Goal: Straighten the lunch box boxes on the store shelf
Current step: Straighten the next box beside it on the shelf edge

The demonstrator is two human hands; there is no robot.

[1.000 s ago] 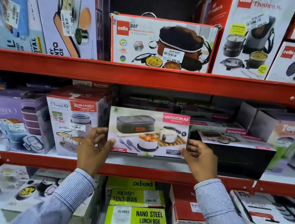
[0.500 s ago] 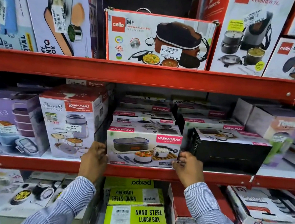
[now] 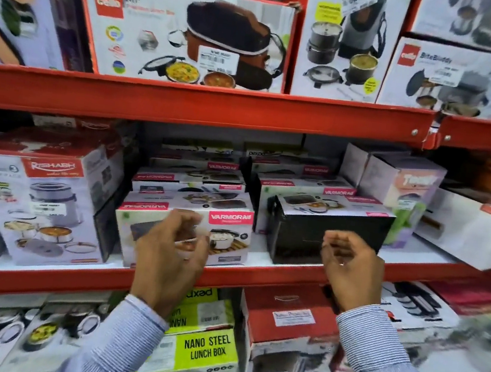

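Note:
A white Varmora lunch box box (image 3: 226, 233) with a pink label stands at the front of the middle shelf (image 3: 258, 275), with more Varmora boxes (image 3: 195, 179) stacked behind it. My left hand (image 3: 171, 248) hovers in front of this box, fingers curled and apart, holding nothing. To its right lies a black-sided Varmora box (image 3: 305, 239), turned at an angle. My right hand (image 3: 348, 266) floats before that box's right front corner, fingers loosely curled, also holding nothing. Striped sleeves cover both wrists.
A Rishabh box (image 3: 41, 204) stands left of the Varmora stack. A pale Tommy box (image 3: 404, 193) and white boxes sit to the right. Cello boxes (image 3: 188, 33) fill the upper shelf. Nano Steel lunch box boxes (image 3: 205, 351) and a red box (image 3: 286, 317) lie below.
Both hands let go of the white Varmora box, now resting on the shelf, and drew back and to the right. The view has moved closer and rightward.

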